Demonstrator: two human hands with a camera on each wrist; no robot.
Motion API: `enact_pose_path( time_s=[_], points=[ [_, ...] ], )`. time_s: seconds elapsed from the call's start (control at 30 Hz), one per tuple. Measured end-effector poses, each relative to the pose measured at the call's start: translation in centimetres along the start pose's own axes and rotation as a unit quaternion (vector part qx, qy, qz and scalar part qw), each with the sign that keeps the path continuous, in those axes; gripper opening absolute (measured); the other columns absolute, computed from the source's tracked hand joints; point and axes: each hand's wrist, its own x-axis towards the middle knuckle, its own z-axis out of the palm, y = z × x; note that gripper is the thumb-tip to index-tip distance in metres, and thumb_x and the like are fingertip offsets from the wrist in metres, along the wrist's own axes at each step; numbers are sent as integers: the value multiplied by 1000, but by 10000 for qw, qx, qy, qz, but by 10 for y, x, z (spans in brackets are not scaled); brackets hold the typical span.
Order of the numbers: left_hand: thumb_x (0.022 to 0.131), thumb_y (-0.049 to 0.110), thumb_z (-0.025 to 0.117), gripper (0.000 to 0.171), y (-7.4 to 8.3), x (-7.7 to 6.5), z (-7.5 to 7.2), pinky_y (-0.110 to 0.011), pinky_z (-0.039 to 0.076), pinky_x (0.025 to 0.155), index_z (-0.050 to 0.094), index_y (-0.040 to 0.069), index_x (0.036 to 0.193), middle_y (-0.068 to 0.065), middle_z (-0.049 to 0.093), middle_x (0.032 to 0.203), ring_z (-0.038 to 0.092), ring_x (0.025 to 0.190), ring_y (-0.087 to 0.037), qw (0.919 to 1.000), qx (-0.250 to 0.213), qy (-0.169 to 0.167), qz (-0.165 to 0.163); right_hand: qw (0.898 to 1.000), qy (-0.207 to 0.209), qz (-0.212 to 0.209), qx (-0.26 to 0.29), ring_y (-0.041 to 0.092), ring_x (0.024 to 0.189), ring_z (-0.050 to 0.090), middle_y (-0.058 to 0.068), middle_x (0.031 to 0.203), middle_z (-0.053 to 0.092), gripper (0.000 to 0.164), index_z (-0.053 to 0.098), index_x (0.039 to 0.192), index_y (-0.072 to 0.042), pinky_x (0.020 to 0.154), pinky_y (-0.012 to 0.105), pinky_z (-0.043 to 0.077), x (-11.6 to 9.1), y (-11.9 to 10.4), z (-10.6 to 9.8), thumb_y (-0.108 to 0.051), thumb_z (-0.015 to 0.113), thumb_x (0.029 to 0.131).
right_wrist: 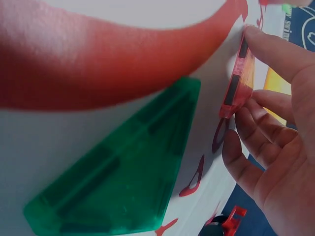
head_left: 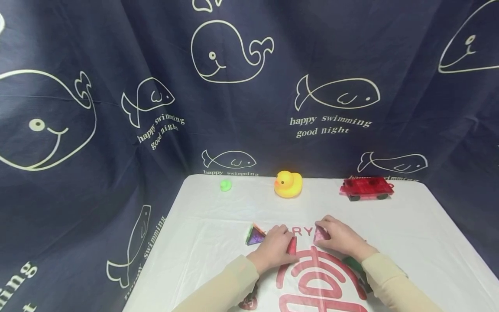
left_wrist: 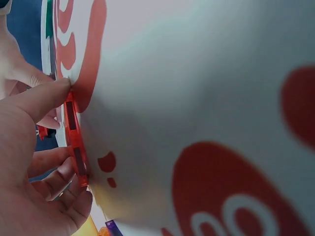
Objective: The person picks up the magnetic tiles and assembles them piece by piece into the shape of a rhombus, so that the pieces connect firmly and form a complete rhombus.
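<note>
My left hand (head_left: 274,246) pinches a red magnetic tile (left_wrist: 76,142) by its ends, thumb at one and fingers at the other. The tile stands on edge against the white tabletop, magnets showing along its side. Opposite it, my right hand (head_left: 340,236) holds a pink magnetic tile (right_wrist: 239,81) between thumb and fingers, also on edge. A gap separates the two tiles. Beneath the right wrist lies a flat green triangular tile (right_wrist: 128,172), partly covered by the sleeve in the head view. Just left of the left hand are joined tiles with a purple triangle (head_left: 255,237) and orange and green edges.
Along the table's back edge stand a small green duck (head_left: 225,185), a larger yellow duck (head_left: 288,185) and a red toy car (head_left: 367,189). A dark blue curtain (head_left: 249,117) hangs behind. Red lettering is printed on the white table cover (head_left: 210,208).
</note>
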Motion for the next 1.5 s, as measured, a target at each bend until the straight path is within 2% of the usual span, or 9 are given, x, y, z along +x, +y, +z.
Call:
enact_pose_path(
  time_s=[0.17, 0.33, 0.57, 0.77, 0.97, 1.23, 1.5],
  points=[
    [80, 59, 85, 63, -3, 7, 0, -25, 45, 81, 72, 12, 120, 4, 55, 103, 48, 87, -11, 9999, 160, -6, -26, 10000, -52, 14, -22, 18, 98, 63, 2, 111, 62, 68, 70, 131, -4, 91, 47, 58, 0, -6, 4, -39, 93, 77],
    [79, 60, 85, 65, -3, 11, -2, -23, 46, 72, 72, 13, 121, 5, 53, 101, 48, 82, -10, 9997, 101, -145, -138, 9999, -108, -52, -2, 15, 94, 61, 0, 110, 62, 67, 70, 130, -5, 92, 46, 57, 1, -11, 7, -40, 92, 77],
    [76, 58, 89, 58, -6, 13, -4, -23, 49, 74, 72, 13, 109, 4, 50, 101, 49, 83, -9, 9997, -74, -67, -204, 9997, -112, -160, 131, 12, 92, 59, -3, 107, 61, 66, 71, 130, -8, 91, 44, 57, 1, -16, 11, -39, 93, 76],
    [73, 53, 93, 64, -6, 13, -4, -24, 52, 75, 71, 11, 117, 2, 55, 97, 54, 79, -9, 9986, -247, -85, -468, 9992, -98, -332, 222, 14, 95, 59, -2, 110, 61, 65, 71, 129, -6, 91, 46, 57, 1, -20, 15, -39, 92, 78],
    [71, 51, 94, 66, -4, 13, -7, -27, 52, 70, 69, 13, 117, 3, 58, 88, 58, 74, -12, 9959, -515, -144, -736, 9990, -103, -280, 325, 14, 97, 60, -4, 110, 60, 63, 71, 129, -7, 96, 47, 55, 2, -25, 16, -37, 93, 78],
    [74, 44, 94, 50, -9, 15, -5, -26, 48, 64, 71, 12, 106, 5, 55, 80, 53, 70, -10, 9935, -814, -20, -791, 9988, -88, -173, 442, 15, 100, 62, -4, 110, 62, 66, 70, 132, -7, 96, 47, 55, 2, -34, 20, -37, 93, 77],
    [81, 32, 90, 33, -10, 19, -4, -23, 46, 63, 72, 12, 100, 7, 62, 77, 56, 69, -8, 9915, -1061, 162, -734, 9993, -4, -146, 347, 10, 92, 59, -5, 107, 60, 65, 71, 130, -9, 90, 41, 56, 0, -38, 21, -38, 93, 77]
  ],
)
